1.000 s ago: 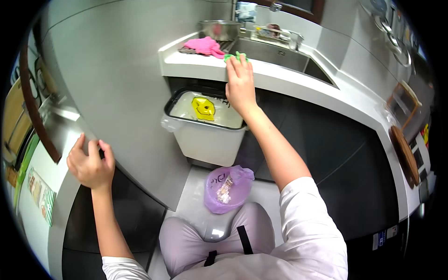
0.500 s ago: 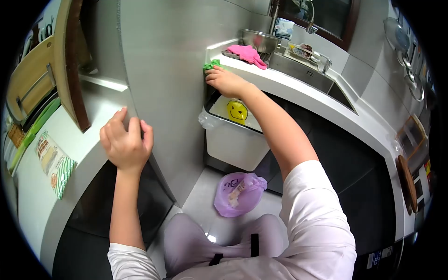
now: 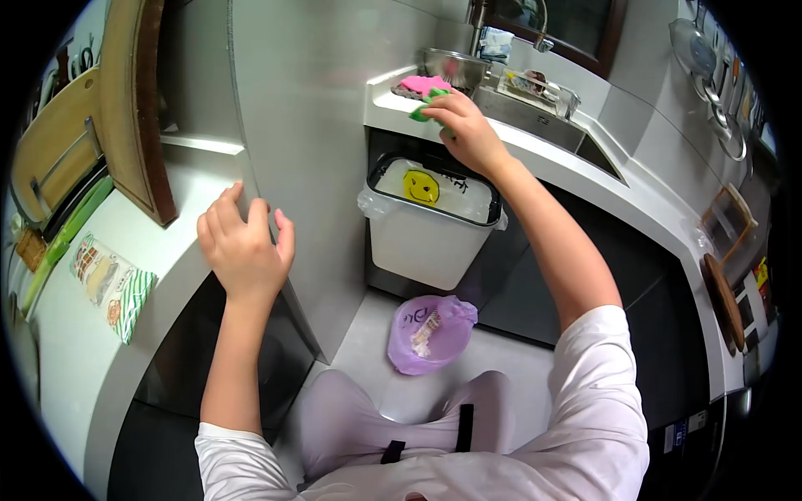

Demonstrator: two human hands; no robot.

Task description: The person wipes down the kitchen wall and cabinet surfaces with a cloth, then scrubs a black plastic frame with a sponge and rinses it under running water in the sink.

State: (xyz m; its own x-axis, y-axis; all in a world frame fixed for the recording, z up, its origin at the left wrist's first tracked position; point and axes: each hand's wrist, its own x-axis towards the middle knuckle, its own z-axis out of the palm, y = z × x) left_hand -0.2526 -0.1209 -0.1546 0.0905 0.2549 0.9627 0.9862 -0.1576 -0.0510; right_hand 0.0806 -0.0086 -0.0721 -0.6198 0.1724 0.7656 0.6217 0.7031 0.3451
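Note:
My right hand (image 3: pixel 476 142) is closed on a crumpled green cloth (image 3: pixel 419 112), held up near the front edge of the white counter. Just behind it, a pink cloth (image 3: pixel 424 84) lies on the counter with something dark grey under it. Below my right hand hangs a white bin (image 3: pixel 426 255) with a black rim and a clear liner; a yellow smiley shows inside. My left hand (image 3: pixel 244 250) is empty, its fingers apart and slightly bent, over the edge of the left counter (image 3: pixel 67 367). A green-and-white striped packet (image 3: pixel 125 301) lies on that counter.
A purple-bagged basket (image 3: pixel 401 357) with rubbish in it stands on the floor before my knees. At the back are a steel bowl (image 3: pixel 455 68) and a sink (image 3: pixel 535 118). Cutting boards (image 3: pixel 134 108) lean at left; utensils (image 3: pixel 697 50) hang at right. A grey panel (image 3: pixel 309 167) rises between the counters.
My right hand has moved right, away from the grey panel, bringing the green cloth with it. More of the bin's inside shows. My left hand has shifted slightly right, its fingers a little more spread.

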